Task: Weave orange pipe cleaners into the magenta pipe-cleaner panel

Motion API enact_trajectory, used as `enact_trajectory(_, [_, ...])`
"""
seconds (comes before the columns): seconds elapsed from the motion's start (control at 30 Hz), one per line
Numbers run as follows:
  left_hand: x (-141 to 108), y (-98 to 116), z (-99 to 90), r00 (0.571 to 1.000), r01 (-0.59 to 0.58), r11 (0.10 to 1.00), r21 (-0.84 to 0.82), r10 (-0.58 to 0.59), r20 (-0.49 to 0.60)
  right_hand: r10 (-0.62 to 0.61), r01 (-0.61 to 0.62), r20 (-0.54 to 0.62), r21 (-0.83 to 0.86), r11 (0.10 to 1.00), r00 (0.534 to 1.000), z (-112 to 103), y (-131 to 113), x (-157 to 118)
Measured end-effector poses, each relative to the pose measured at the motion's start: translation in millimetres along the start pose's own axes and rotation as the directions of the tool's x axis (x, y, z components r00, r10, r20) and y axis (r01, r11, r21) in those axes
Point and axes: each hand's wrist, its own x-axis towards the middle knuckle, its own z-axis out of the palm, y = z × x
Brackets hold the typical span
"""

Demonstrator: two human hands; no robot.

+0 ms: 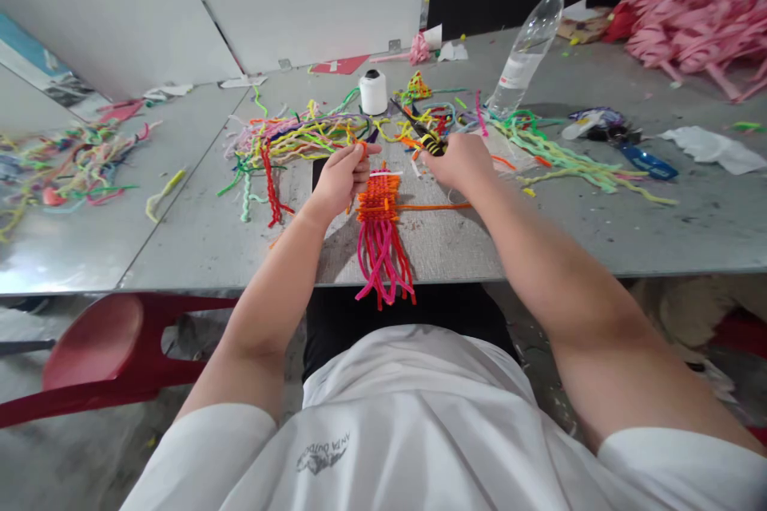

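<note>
A woven orange-and-red yarn piece (379, 198) lies near the table's front edge, its pink and red strands (383, 259) hanging over that edge. At its upper left, my left hand (344, 180) is closed in a pinch, with a bit of orange yarn (362, 147) at the fingertips. My right hand (460, 162), to the upper right, grips a hand tool with black-and-yellow handles (432, 144). Its dark tips point up and left; whether it is scissors or pliers is unclear. One orange strand (435, 207) runs right from the weave.
Loose coloured yarn (300, 134) lies behind my left hand, beside a white thread spool (374, 93). Green strands (569, 152), a tilted-looking water bottle (530, 48) and keys with a blue tag (647, 162) are to the right. A red chair (96, 339) stands at lower left.
</note>
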Motion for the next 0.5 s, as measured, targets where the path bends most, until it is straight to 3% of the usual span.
enact_trajectory(0.13, [1, 1, 0.5, 1.000, 0.007, 1.000, -0.029, -0.007, -0.011, 0.056, -0.061, -0.060, -0.084, 0.995, 0.997, 5, 24, 19])
enact_trajectory(0.3, [1, 4, 3.0, 0.998, 0.019, 1.000, -0.015, -0.020, -0.055, 0.073, -0.075, -0.021, -0.095, 0.993, 0.997, 3, 41, 28])
enact_trajectory(0.4, [1, 4, 4.1, 0.997, 0.040, 0.999, 0.026, -0.038, -0.066, 0.011, -0.014, 0.053, 0.066, 0.998, 0.999, -5, 36, 21])
enact_trajectory(0.5, [3, 4, 3.1, 0.996, 0.028, 0.999, 0.018, -0.026, -0.090, -0.131, 0.089, 0.134, 0.284, 0.955, 0.982, -13, 23, 7])
